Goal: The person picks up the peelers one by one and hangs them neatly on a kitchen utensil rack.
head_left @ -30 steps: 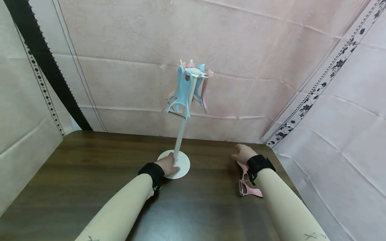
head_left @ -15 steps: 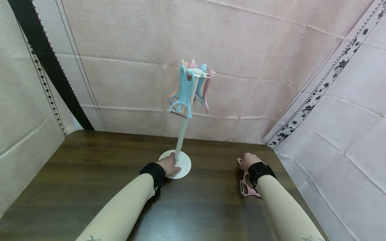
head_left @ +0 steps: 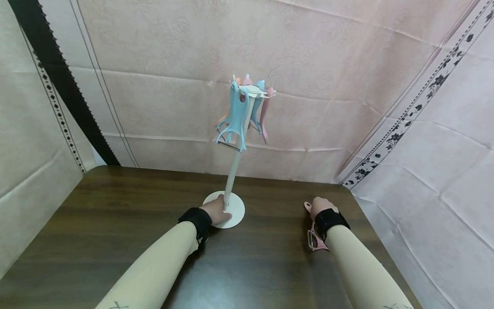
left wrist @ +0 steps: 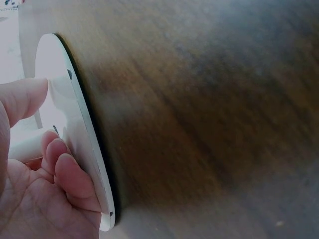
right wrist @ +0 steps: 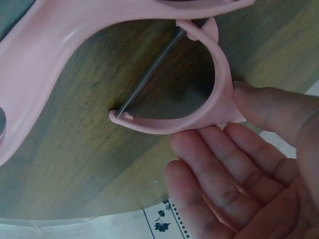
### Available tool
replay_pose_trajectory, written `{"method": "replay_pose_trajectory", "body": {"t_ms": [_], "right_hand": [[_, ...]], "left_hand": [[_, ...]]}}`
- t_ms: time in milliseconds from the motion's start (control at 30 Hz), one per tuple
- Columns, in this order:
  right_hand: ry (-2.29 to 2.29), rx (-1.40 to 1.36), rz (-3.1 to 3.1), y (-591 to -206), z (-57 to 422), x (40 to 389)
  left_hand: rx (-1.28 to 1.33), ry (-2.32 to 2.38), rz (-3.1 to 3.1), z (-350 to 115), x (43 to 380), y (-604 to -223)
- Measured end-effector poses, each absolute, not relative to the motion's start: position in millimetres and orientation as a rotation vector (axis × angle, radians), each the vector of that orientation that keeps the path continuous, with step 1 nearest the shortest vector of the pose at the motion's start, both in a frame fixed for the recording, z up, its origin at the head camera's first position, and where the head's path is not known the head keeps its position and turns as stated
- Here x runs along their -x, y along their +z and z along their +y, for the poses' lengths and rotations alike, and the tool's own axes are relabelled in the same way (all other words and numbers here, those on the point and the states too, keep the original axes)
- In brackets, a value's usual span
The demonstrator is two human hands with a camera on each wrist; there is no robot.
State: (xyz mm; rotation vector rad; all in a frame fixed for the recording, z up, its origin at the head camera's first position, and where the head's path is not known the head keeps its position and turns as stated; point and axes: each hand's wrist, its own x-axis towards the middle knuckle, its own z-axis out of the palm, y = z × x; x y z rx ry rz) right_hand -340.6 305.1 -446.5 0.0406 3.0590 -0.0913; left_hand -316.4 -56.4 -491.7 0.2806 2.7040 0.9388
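A white stand with hooks (head_left: 234, 167) rises from its round base (head_left: 237, 214) at the table's middle back. My left hand (head_left: 214, 211) holds it low down: the thumb (left wrist: 22, 99) and curled fingers (left wrist: 70, 174) lie on either side of the pole, against the base. Blue peelers, such as the front one (head_left: 234, 116), hang from the hooks, with pink and orange ones partly hidden behind. On the right, a pink peeler (head_left: 317, 244) lies on the table under my right hand (head_left: 322, 207). In the right wrist view, thumb and fingertips pinch its curved frame (right wrist: 227, 99) beside the metal blade (right wrist: 149, 72).
The brown wooden table (head_left: 135, 240) has a rounded back right corner close to my right hand. Pale cloth (head_left: 173, 107) hangs behind it, and more cloth with a floral border (head_left: 397, 135) drapes down on the right.
My right hand has come back and slightly right over the pink peeler, and its far handle end now shows beside the fingers. My left hand stays at the stand's base.
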Motion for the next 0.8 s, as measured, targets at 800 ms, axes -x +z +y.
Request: {"method": "replay_pose_trajectory", "body": {"t_ms": [800], "right_hand": [[-0.183,-0.002,2.987,-459.1,322.6,350.2]], "left_hand": [[-0.256,0.977,2.676,-57.4,318.9,-493.1]]}}
